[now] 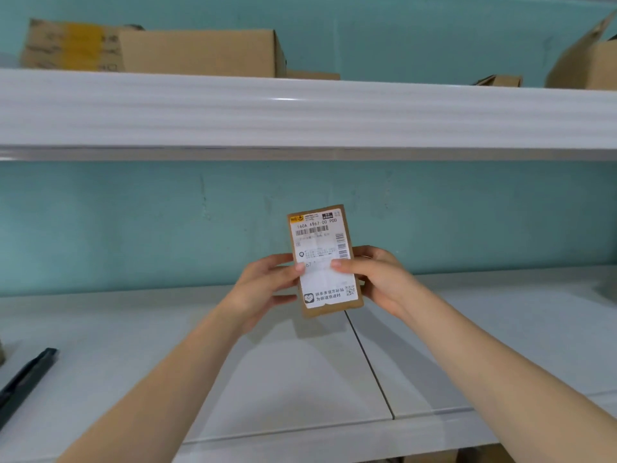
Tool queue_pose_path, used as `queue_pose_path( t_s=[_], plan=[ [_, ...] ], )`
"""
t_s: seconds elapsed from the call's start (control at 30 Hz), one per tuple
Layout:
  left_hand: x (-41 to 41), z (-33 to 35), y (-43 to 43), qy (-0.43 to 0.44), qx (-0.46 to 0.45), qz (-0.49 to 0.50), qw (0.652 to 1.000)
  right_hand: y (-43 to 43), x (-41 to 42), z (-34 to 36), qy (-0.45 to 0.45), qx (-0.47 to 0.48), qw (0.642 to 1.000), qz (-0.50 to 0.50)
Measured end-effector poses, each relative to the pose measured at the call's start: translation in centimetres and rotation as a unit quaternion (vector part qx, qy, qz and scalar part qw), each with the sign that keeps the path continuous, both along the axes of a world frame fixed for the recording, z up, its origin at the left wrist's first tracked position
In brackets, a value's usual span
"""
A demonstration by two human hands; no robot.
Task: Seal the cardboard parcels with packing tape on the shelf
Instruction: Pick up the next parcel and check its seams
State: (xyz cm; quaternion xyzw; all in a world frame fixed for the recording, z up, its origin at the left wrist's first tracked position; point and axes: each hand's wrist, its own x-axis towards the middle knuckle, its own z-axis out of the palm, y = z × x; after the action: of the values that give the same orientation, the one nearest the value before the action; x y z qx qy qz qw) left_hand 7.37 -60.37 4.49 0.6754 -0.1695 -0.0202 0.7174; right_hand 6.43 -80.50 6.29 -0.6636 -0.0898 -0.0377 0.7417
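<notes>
While both thumbs press flat against the white shipping label, the remaining fingers of each hand curl round behind the side edges of the small cardboard parcel, so it is clamped from both sides. The left hand grips its left edge and the right hand grips its right edge, thumbs nearly meeting across the middle of the label. The parcel stands on end, label toward the person, tipped slightly to one side, lifted a little above the lower shelf and casting a shadow on it beside the seam between two white panels. Both bare forearms reach in from below. A dark narrow tool lies on the same shelf, well off to the left; what it is I cannot tell. Behind everything is a teal wall. On the upper shelf sit a plain closed box, a box with yellow tape just beside it, and an open-flapped box at the far right.
</notes>
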Motion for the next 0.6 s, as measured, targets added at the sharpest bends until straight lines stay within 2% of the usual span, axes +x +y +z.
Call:
queue_pose_path(
  t_s=[0.1, 0.2, 0.3, 0.47, 0.53, 0.6],
  plan=[
    [-0.6, -0.8, -1.0, 0.001, -0.071, -0.007, 0.997, 0.7, -0.1, -0.6, -0.002, 0.012, 1.000, -0.002],
    [-0.4, -1.1, -0.5, -0.007, -0.094, -0.007, 0.996, 0.1, -0.1, -1.0, 0.002, 0.046, 0.998, 0.048],
    [-0.3, -1.1, -0.1, -0.024, -0.083, 0.051, 0.995, -0.7, -0.1, -1.1, -0.020, 0.070, 0.995, 0.067],
    [-0.7, -0.6, -1.3, -0.044, -0.106, 0.137, 0.984, -0.7, -0.2, -0.9, -0.044, 0.060, 0.997, 0.010],
    [-1.0, -0.4, -1.6, -0.056, -0.109, 0.112, 0.986, -0.5, -0.3, -0.9, -0.039, 0.032, 0.999, 0.013],
    [-1.4, -0.5, -1.7, -0.067, -0.082, 0.031, 0.994, -0.2, -0.3, -0.9, -0.014, 0.000, 0.999, 0.040]
  ],
)
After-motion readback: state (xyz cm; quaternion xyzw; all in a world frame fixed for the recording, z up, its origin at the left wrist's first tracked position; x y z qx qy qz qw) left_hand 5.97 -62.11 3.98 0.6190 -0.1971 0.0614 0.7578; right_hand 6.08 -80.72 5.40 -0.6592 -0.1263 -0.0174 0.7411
